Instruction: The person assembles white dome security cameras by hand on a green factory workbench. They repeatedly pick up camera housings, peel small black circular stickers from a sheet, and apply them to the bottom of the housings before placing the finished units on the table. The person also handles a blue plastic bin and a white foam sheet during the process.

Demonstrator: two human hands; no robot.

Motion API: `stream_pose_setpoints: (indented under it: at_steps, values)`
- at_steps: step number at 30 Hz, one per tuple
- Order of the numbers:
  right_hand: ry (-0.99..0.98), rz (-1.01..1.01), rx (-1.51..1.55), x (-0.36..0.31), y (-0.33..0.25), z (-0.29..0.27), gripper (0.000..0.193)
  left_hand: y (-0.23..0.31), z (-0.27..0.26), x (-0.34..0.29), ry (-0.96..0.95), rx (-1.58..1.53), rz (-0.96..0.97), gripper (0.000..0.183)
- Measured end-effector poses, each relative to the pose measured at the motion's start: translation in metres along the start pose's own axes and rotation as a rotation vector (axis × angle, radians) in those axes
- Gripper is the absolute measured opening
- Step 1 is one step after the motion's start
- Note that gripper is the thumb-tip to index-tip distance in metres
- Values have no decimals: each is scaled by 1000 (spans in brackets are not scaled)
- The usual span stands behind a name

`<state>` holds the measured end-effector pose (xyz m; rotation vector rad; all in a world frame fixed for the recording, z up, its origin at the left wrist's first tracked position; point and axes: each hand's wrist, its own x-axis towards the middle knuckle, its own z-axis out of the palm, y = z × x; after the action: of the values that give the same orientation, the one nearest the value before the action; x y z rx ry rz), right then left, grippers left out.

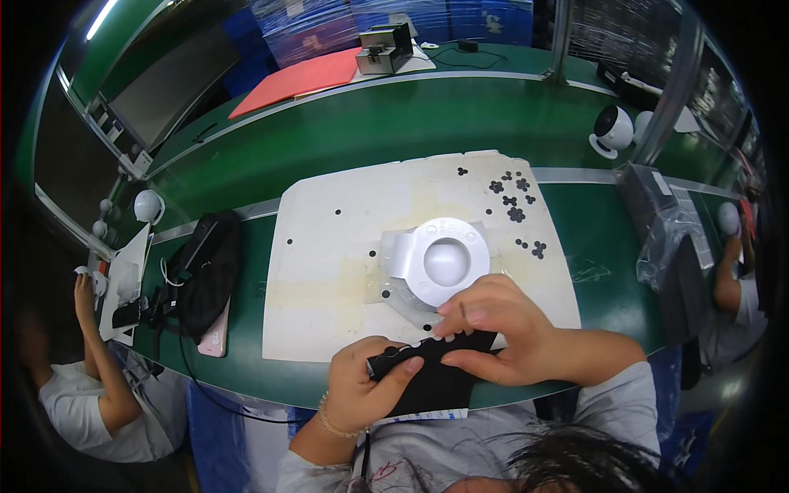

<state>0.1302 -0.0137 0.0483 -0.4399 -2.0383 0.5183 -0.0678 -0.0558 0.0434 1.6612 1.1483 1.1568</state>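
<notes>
A: Nearest: dark hair. Why is the black sheet bent, near the edge of the desk?
B: The left hand clamps it, apparently for steadiness; whether the right hand pinches, I cannot tell.

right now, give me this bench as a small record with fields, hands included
left grip: closed on one end of a black sheet
right grip: fingers at the sheet's upper edge; pinch unclear
centre: white ring-shaped part on a pale board, clear film beside it
black dots: mostly at the board's upper right, a few elsewhere
left of board: black bag, pink phone-like item
nearby: a person to the left, another person to the right
</notes>
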Motion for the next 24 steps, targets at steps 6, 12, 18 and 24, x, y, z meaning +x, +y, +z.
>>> stream_pose_setpoints:
  at_steps: [6, 12, 18, 24]
  values:
    - [-68, -272, -254, -5, -2, -1, 36, -3, 10, -1, -10, 30, 89, 16]
    - [62, -160, -68, -6, -1, 8, 36, -9, 12, -2, -18, 114, 153, 14]
    - [-227, -138, 240, -4, -2, 5, 33, -10, 11, 0, -62, 51, 32, 14]
    - [136, -57, -154, -2, 12, -6, 49, -21, 9, 10, 37, 381, 304, 17]
